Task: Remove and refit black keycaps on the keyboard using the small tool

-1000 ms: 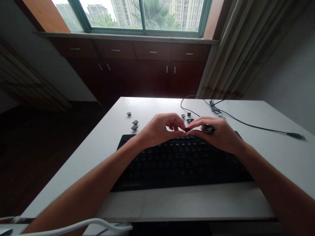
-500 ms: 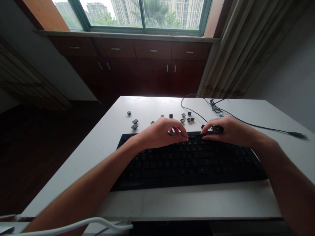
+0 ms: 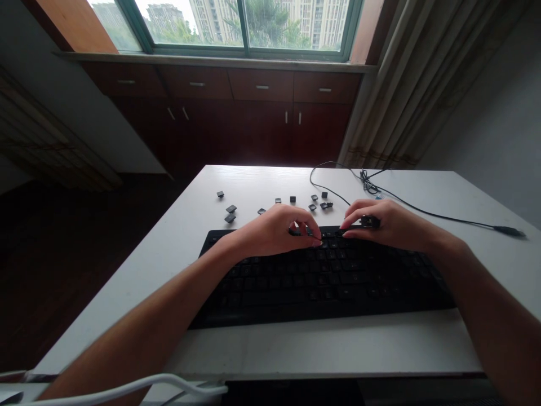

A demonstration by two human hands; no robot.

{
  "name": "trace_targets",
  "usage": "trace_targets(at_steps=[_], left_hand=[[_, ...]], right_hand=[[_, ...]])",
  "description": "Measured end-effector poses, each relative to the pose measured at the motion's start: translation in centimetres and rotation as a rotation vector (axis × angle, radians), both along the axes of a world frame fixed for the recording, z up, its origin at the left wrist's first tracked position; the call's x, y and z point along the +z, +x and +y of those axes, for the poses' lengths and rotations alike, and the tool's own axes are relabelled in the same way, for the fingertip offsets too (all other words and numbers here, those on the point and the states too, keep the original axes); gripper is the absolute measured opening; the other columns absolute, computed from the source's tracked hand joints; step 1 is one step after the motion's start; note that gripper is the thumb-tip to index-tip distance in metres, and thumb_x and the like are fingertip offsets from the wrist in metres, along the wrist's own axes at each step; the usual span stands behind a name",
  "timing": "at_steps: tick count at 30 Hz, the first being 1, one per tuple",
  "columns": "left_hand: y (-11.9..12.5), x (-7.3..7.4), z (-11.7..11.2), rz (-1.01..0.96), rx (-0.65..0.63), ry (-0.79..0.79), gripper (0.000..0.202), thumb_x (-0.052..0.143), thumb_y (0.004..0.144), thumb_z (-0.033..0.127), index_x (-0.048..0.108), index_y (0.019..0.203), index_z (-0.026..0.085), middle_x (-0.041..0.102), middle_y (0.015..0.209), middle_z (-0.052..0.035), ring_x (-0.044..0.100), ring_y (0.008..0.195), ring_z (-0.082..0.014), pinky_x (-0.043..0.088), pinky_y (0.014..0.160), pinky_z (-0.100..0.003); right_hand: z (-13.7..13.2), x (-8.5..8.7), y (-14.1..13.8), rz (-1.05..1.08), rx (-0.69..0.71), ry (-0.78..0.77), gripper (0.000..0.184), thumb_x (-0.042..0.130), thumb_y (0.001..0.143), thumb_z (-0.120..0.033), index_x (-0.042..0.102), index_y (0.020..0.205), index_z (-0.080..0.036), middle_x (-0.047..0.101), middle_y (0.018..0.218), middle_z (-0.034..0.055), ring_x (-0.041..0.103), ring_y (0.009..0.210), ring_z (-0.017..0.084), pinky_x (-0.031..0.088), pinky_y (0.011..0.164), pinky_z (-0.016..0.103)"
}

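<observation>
A black keyboard (image 3: 321,282) lies on the white table (image 3: 338,349) in front of me. My left hand (image 3: 274,228) rests on the keyboard's top rows, fingers curled down with the tips pressing on the keys. My right hand (image 3: 386,224) hovers over the top row to the right, fingers bent, with a small dark object (image 3: 368,221) gripped under its fingers. Several loose black keycaps (image 3: 230,213) lie scattered on the table beyond the keyboard.
A black cable (image 3: 406,206) snakes across the far right of the table to a plug (image 3: 509,231). A white cable (image 3: 139,386) crosses the bottom left. Dark wooden cabinets (image 3: 253,118) stand under the window; a curtain (image 3: 406,84) hangs at the right.
My hands were joined together above the keyboard, pinching a small piece; they have parted and dropped onto the top key rows, uncovering more loose keycaps behind them.
</observation>
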State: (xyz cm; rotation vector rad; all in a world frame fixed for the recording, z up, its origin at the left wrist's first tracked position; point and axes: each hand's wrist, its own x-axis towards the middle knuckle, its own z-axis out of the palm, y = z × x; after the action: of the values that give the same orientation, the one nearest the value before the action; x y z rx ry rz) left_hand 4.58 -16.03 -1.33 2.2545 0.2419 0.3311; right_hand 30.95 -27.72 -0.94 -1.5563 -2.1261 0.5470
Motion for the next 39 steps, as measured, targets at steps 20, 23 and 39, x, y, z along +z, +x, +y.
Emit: trace_targets(at_steps=[20, 23, 39], left_hand=[[-0.1, 0.1, -0.1, 0.040, -0.003, 0.008, 0.014, 0.071, 0.087, 0.031, 0.077, 0.096, 0.021, 0.075, 0.094, -0.0017, 0.067, 0.086, -0.0151, 0.053, 0.074, -0.025], [-0.1, 0.1, -0.1, 0.047, -0.007, 0.020, 0.014, 0.071, 0.087, 0.030, 0.077, 0.097, 0.022, 0.075, 0.094, -0.0019, 0.067, 0.087, -0.0154, 0.053, 0.075, -0.026], [-0.2, -0.3, 0.4, 0.060, -0.038, 0.028, 0.015, 0.071, 0.088, 0.031, 0.077, 0.099, 0.022, 0.074, 0.102, -0.0037, 0.066, 0.092, -0.0169, 0.053, 0.078, -0.029]], right_hand=[[0.1, -0.4, -0.3, 0.031, -0.139, -0.173, 0.029, 0.073, 0.083, -0.050, 0.079, 0.098, -0.025, 0.076, 0.096, 0.0043, 0.069, 0.085, 0.021, 0.055, 0.075, 0.034], [0.1, -0.4, -0.5, 0.043, -0.139, -0.161, 0.028, 0.075, 0.082, -0.049, 0.079, 0.096, -0.025, 0.077, 0.096, 0.0046, 0.070, 0.086, 0.022, 0.055, 0.076, 0.034], [-0.4, 2.1, -3.8, 0.991, -0.367, 0.205, 0.055, 0.065, 0.090, -0.039, 0.031, 0.049, -0.023, 0.026, 0.041, -0.0055, 0.025, 0.037, 0.009, 0.019, 0.036, 0.030]])
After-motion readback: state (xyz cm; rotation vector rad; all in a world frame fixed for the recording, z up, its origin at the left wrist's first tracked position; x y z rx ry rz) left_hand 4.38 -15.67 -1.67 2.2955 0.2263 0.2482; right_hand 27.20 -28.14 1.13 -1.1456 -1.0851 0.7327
